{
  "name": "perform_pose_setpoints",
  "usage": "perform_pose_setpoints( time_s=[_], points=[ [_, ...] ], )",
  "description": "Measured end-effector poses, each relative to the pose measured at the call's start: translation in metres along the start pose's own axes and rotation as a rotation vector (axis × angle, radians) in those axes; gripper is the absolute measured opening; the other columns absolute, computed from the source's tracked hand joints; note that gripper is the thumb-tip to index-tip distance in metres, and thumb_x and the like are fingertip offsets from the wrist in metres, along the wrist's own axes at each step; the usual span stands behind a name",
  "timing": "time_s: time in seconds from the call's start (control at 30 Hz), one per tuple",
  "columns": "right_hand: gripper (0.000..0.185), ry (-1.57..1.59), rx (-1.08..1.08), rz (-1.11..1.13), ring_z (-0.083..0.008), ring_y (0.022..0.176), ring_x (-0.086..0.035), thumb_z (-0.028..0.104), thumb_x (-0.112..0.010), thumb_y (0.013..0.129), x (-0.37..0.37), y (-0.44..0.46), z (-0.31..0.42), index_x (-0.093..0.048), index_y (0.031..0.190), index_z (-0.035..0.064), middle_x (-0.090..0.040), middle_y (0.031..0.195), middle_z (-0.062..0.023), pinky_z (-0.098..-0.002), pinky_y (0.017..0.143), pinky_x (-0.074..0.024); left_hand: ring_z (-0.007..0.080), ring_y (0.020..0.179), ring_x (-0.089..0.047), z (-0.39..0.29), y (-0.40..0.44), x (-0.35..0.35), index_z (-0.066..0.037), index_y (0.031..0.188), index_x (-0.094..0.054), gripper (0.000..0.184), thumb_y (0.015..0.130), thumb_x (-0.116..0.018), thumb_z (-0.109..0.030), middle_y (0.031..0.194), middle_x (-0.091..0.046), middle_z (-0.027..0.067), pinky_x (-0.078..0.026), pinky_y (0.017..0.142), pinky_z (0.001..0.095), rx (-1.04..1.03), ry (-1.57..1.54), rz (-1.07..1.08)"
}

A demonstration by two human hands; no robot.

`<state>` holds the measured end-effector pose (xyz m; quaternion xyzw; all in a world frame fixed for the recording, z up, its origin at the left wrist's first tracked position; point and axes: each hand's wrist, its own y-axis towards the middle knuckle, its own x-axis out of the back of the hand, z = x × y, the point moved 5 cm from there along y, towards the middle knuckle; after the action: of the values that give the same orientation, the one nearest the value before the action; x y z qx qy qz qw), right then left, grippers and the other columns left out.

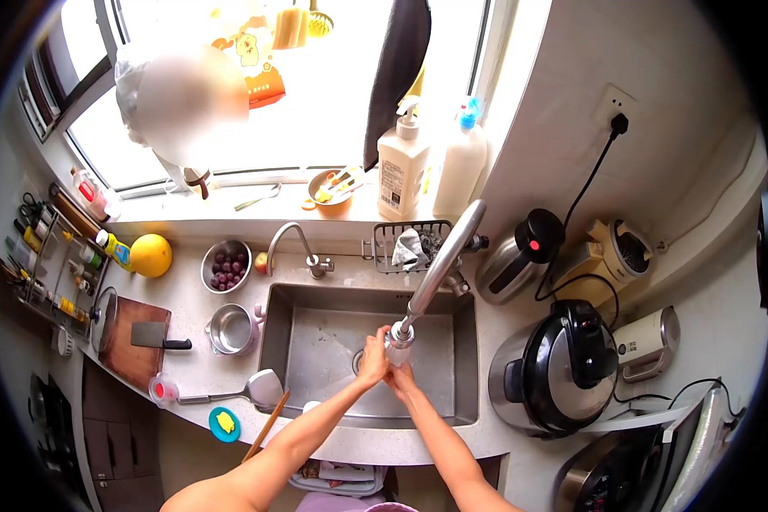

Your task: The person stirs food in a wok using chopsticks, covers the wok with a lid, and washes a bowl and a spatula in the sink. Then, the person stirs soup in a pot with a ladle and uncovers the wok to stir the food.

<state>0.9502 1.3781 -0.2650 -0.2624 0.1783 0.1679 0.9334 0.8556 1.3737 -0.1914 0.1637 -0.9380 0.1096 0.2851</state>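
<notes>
Over a stainless-steel sink [316, 341], the left hand [373, 360] curls beside the clear tip [399, 336] of a tall chrome faucet [440, 269], while the right hand [400, 378] sits just below it. Whether either hand grips anything cannot be told. An electric pressure cooker [563, 375] stands right of the sink.

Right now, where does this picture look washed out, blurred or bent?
Head view: the window glares white, a blurred patch covers part of its left side, the counter looks bowed, the corners go black, and the faucet shines above the left hand and right hand.
</notes>
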Motion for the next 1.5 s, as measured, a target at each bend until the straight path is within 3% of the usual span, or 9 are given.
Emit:
perform_pose_setpoints(
  time_s=[0.33, 0.5, 0.73, 0.87, 1.07, 1.17, 1.23, 1.33, 1.5],
  points=[
    [0.022, -1.460, 0.696, 0.157, -0.0279, 0.072, -0.063, 0.012, -0.050, 0.086, 0.003, 0.030, 0.026, -0.063, 0.104, 0.0107, -0.065, 0.090, -0.0133, -0.0361, 0.063, -0.0494, 0.0430, 0.093, -0.057, 0.020, 0.001, -0.004, -0.004, 0.119, -0.038, 0.044, 0.080, -0.057, -0.007, 0.106, -0.050, 0.0245, -0.054, 0.069, 0.0483, -0.251, 0.634, 0.261],
    [0.022, -0.354, 0.016, -0.479, -0.0182, 0.079, -0.064, 0.010, -0.051, 0.089, 0.035, 0.032, -0.038, -0.063, 0.106, 0.0049, -0.067, 0.094, -0.0053, -0.0322, 0.069, -0.0528, 0.0469, 0.095, -0.051, 0.009, 0.007, -0.008, 0.002, 0.115, -0.041, 0.049, 0.068, -0.051, 0.005, 0.108, -0.048, 0.0265, -0.045, 0.084, 0.0482, -0.019, 0.165, 0.055],
    [0.031, -0.208, 0.038, -0.080, -0.0215, 0.077, -0.067, 0.020, -0.059, 0.087, 0.030, 0.021, -0.024, -0.060, 0.108, -0.0023, -0.067, 0.092, -0.0091, -0.0338, 0.063, -0.0544, 0.0424, 0.097, -0.053, -0.003, 0.008, -0.002, 0.004, 0.106, -0.054, 0.032, 0.074, -0.055, -0.001, 0.113, -0.049, 0.0233, -0.048, 0.082, 0.0466, -0.148, 0.409, 0.299],
    [0.023, -1.291, 0.459, 0.246, -0.0379, 0.078, -0.064, 0.020, -0.055, 0.085, -0.009, 0.009, 0.057, -0.060, 0.106, 0.0115, -0.065, 0.086, -0.0182, -0.0471, 0.069, -0.0516, 0.0308, 0.093, -0.061, 0.009, 0.009, -0.026, -0.003, 0.107, -0.054, 0.029, 0.081, -0.056, -0.014, 0.101, -0.061, 0.0158, -0.053, 0.073, 0.0443, -0.213, 0.911, 0.388],
    [0.017, -1.017, 0.327, 0.032, -0.0428, 0.082, -0.060, 0.008, -0.048, 0.083, 0.013, 0.019, 0.023, -0.060, 0.092, 0.0009, -0.059, 0.086, -0.0281, -0.0487, 0.067, -0.0492, 0.0304, 0.074, -0.066, 0.017, 0.031, -0.025, -0.007, 0.100, -0.060, 0.021, 0.082, -0.052, -0.014, 0.084, -0.065, 0.0135, -0.054, 0.059, 0.0426, -0.655, 0.971, 0.477],
    [0.020, -0.994, 0.257, -0.229, -0.0365, 0.086, -0.062, 0.009, -0.048, 0.086, 0.030, 0.026, 0.004, -0.059, 0.101, -0.0003, -0.063, 0.095, -0.0225, -0.0441, 0.068, -0.0512, 0.0397, 0.087, -0.060, -0.013, 0.028, 0.020, -0.004, 0.100, -0.059, 0.024, 0.077, -0.053, -0.006, 0.088, -0.064, 0.0212, -0.050, 0.070, 0.0465, -0.077, 0.360, 0.163],
    [0.028, 0.534, -0.110, -0.320, -0.0254, 0.095, -0.062, 0.012, -0.050, 0.090, 0.022, 0.026, -0.040, -0.053, 0.117, 0.0045, -0.061, 0.107, -0.0107, -0.0398, 0.073, -0.0530, 0.0408, 0.091, -0.059, -0.011, 0.009, 0.006, -0.005, 0.106, -0.057, 0.030, 0.077, -0.051, -0.004, 0.093, -0.062, 0.0224, -0.049, 0.074, 0.0459, -0.114, 0.104, -0.045],
    [0.037, 0.549, -0.244, -0.100, -0.0182, 0.103, -0.057, 0.015, -0.052, 0.091, 0.014, 0.027, -0.050, -0.045, 0.127, 0.0105, -0.054, 0.118, -0.0035, -0.0385, 0.078, -0.0536, 0.0430, 0.097, -0.055, -0.002, -0.005, -0.002, -0.005, 0.116, -0.053, 0.041, 0.076, -0.046, 0.002, 0.106, -0.058, 0.0248, -0.046, 0.084, 0.0445, -0.064, -0.214, -0.252],
    [0.029, -1.356, 0.526, 0.320, -0.0323, 0.070, -0.065, 0.011, -0.052, 0.085, 0.022, 0.018, 0.036, -0.056, 0.112, 0.0017, -0.060, 0.064, -0.0172, -0.0396, 0.064, -0.0543, 0.0399, 0.088, -0.060, 0.040, 0.015, -0.045, -0.007, 0.103, -0.061, 0.028, 0.077, -0.051, -0.005, 0.100, -0.061, 0.0214, -0.050, 0.078, 0.0430, -0.248, 0.560, 0.307]
  ],
)
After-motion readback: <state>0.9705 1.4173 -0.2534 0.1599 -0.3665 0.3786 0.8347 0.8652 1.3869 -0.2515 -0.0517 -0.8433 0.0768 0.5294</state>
